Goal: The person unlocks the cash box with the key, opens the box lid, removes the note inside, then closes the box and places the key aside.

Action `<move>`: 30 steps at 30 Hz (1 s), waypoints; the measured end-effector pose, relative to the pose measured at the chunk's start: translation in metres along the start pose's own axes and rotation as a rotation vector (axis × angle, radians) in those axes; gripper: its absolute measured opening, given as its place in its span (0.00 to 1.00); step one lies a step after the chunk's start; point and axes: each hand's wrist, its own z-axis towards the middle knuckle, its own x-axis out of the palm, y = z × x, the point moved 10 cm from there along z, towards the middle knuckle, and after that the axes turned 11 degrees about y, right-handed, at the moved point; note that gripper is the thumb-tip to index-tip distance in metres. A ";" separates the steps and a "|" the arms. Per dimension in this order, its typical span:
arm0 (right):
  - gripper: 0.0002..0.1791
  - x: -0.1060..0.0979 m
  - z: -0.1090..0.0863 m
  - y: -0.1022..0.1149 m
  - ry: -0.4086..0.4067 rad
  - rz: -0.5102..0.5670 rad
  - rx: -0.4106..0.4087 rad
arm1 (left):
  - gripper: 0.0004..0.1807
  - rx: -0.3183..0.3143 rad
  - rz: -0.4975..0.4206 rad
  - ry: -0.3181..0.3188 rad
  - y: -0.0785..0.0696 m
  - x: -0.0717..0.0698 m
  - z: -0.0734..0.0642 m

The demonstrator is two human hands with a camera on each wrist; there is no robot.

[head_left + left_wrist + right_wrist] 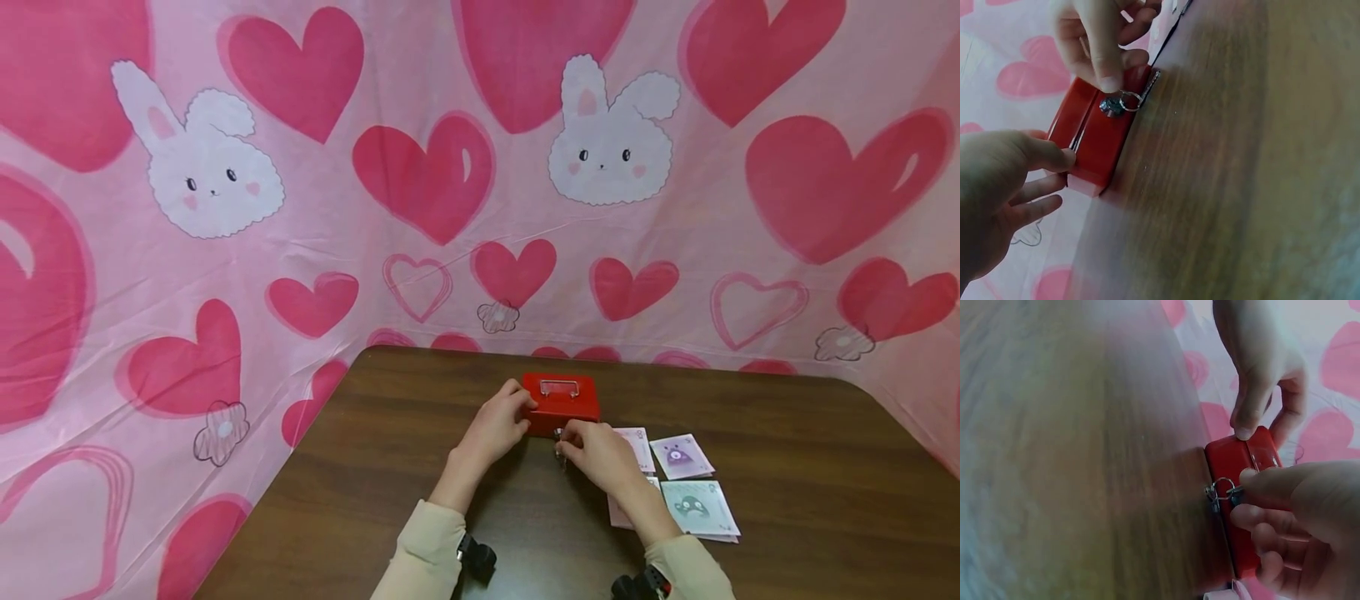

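Observation:
A small red cash box (558,408) with a metal handle on its lid stands on the table. My left hand (498,423) holds the box at its left end; the thumb (1057,156) lies at the lid's front edge, and other fingers spread beside the end. At the box's front, my right hand (600,454) pinches a key (1235,490) at the round lock (1110,106). A metal ring (1130,101) hangs from it with another key (1149,87). The right fingertips partly hide the key's head. The lid appears down.
Several square play-money cards lie right of the box, among them a purple one (681,457) and a green one (699,508); the right forearm covers part of them. Behind the brown table (810,467) hangs a pink cloth (420,75) with hearts and rabbits.

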 end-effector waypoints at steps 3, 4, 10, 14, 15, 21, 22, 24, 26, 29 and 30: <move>0.07 0.001 0.000 -0.006 0.023 0.087 0.031 | 0.13 -0.016 -0.024 0.007 0.002 0.001 -0.001; 0.08 0.002 0.000 -0.007 0.033 0.113 0.039 | 0.13 -0.021 -0.032 0.012 0.003 0.002 -0.001; 0.09 0.013 0.000 -0.018 0.108 0.324 0.096 | 0.17 -0.022 -0.033 0.028 0.004 0.003 0.000; 0.09 0.018 0.000 -0.024 0.152 0.489 0.104 | 0.19 -0.004 -0.004 0.036 0.000 0.003 0.000; 0.10 0.018 0.000 -0.024 0.160 0.517 0.100 | 0.18 0.000 0.002 0.036 0.000 0.003 0.000; 0.13 0.021 -0.001 -0.027 0.165 0.573 0.094 | 0.17 0.004 -0.001 0.030 -0.002 0.003 -0.001; 0.13 0.021 -0.001 -0.027 0.158 0.570 0.100 | 0.17 0.003 -0.006 0.030 -0.001 0.003 -0.001; 0.13 0.022 -0.001 -0.029 0.143 0.567 0.116 | 0.17 0.002 -0.015 0.027 0.000 0.004 0.000; 0.13 0.023 -0.001 -0.030 0.133 0.577 0.127 | 0.17 -0.002 -0.027 0.028 0.001 0.006 0.001; 0.13 0.024 -0.001 -0.030 0.120 0.613 0.146 | 0.18 -0.012 -0.044 0.022 0.003 0.008 0.002; 0.13 0.024 0.000 -0.030 0.117 0.624 0.150 | 0.18 -0.018 -0.055 0.022 0.004 0.008 0.002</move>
